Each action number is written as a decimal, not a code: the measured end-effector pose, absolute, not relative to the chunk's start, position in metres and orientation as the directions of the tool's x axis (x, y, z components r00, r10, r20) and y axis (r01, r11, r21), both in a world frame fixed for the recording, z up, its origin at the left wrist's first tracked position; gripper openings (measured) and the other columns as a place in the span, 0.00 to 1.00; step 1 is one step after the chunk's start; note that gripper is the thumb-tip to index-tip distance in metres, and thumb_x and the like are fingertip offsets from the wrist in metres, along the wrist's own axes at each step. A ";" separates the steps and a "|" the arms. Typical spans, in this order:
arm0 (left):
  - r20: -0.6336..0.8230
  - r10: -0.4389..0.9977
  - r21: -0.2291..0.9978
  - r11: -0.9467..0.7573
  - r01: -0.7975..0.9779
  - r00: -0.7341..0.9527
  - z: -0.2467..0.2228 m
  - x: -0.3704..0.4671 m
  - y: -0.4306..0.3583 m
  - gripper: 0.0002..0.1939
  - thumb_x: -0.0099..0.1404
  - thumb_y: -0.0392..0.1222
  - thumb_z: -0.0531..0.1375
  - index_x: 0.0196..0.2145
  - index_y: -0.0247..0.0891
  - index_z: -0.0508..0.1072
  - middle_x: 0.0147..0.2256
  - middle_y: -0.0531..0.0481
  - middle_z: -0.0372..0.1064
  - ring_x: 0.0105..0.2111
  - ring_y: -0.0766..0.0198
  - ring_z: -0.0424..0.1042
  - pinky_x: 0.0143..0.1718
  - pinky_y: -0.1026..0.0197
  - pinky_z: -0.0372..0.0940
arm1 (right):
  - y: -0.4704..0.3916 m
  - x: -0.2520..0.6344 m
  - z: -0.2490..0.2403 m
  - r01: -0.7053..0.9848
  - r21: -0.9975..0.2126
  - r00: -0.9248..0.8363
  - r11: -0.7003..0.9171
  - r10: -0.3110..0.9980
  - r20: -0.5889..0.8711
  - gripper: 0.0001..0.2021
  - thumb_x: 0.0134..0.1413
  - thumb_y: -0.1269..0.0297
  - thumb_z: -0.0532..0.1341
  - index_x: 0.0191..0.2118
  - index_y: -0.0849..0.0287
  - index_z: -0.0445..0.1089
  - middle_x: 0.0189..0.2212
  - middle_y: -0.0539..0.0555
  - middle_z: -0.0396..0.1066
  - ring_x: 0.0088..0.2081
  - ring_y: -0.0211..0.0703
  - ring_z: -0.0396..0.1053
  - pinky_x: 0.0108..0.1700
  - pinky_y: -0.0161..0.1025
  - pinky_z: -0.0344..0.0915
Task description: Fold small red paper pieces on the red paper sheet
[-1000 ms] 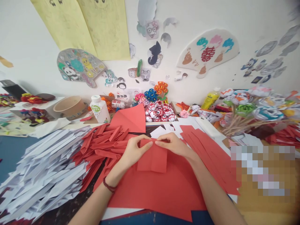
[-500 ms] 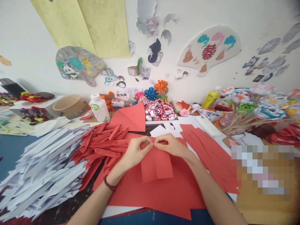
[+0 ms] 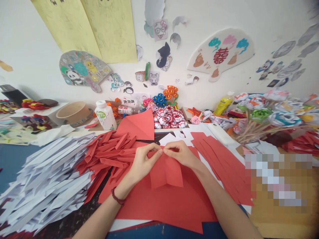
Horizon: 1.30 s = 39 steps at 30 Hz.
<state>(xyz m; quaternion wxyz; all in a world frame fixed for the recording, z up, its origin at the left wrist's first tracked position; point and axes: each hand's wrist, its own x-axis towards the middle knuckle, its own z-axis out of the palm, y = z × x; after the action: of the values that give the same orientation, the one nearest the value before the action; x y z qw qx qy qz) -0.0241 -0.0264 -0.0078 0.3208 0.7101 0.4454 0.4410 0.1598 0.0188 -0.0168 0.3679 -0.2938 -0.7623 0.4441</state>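
A small creased red paper (image 3: pixel 166 172) is pinched at its upper edge by both hands. My left hand (image 3: pixel 147 161) grips it between thumb and fingers, with a dark red bracelet on the wrist. Close beside it, fingertips nearly touching, my right hand (image 3: pixel 180 154) pinches the same edge. The paper's lower part hangs toward me with a fold down its middle. Beneath lies a large red sheet (image 3: pixel 164 207). Folded red strips (image 3: pixel 112 149) are heaped left of my left hand, and long red strips (image 3: pixel 221 166) lie to the right.
Folded white strips (image 3: pixel 50 182) form a big pile at the left. Toward the wall stand a white bottle (image 3: pixel 105 116), red-and-white paper pieces (image 3: pixel 169 118) and a yellow bottle (image 3: pixel 223 103). Paper flowers on sticks (image 3: pixel 261 114) are at the right.
The small paper's lower edge has risen slightly and its middle fold looks more bent. My left fingers have shifted a little along the upper edge. Both hands still pinch the paper.
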 end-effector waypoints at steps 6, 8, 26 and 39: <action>0.336 0.924 0.851 -0.380 0.363 0.182 -0.005 -0.025 -0.026 0.10 0.66 0.44 0.56 0.32 0.37 0.73 0.32 0.50 0.74 0.34 0.63 0.71 0.38 0.64 0.63 | 0.016 0.159 -0.012 0.161 -0.898 -0.534 0.409 0.801 0.269 0.16 0.58 0.54 0.57 0.26 0.60 0.71 0.24 0.50 0.67 0.28 0.38 0.62 0.30 0.34 0.57; 0.327 0.930 0.854 -0.366 0.370 0.167 -0.005 -0.028 -0.025 0.11 0.65 0.46 0.57 0.33 0.37 0.74 0.34 0.49 0.75 0.36 0.62 0.72 0.40 0.63 0.64 | 0.016 0.160 -0.011 0.185 -0.893 -0.519 0.411 0.812 0.266 0.17 0.58 0.53 0.58 0.26 0.60 0.71 0.25 0.51 0.69 0.29 0.39 0.63 0.32 0.35 0.59; 0.150 0.989 0.954 -0.141 0.264 -0.014 -0.024 -0.039 -0.012 0.21 0.57 0.57 0.61 0.19 0.37 0.68 0.15 0.56 0.58 0.17 0.69 0.58 0.16 0.66 0.48 | 0.029 0.176 -0.018 0.166 -0.984 -0.404 0.070 0.915 -0.003 0.14 0.44 0.54 0.69 0.31 0.61 0.78 0.29 0.56 0.77 0.32 0.47 0.74 0.36 0.41 0.69; 0.155 0.984 0.963 -0.131 0.236 -0.085 -0.017 -0.040 -0.015 0.21 0.59 0.59 0.60 0.27 0.36 0.73 0.15 0.57 0.59 0.17 0.69 0.59 0.17 0.66 0.49 | 0.033 0.183 -0.019 0.105 -0.993 -0.313 0.058 0.950 0.023 0.16 0.45 0.51 0.68 0.36 0.59 0.77 0.37 0.58 0.77 0.40 0.50 0.74 0.43 0.44 0.69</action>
<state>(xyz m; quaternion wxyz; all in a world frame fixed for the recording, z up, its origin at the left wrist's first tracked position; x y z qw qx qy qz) -0.0399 -0.0147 -0.0167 0.3749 0.5630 0.5420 0.4987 0.1828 0.0329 -0.0188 0.3961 -0.4321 -0.6101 0.5331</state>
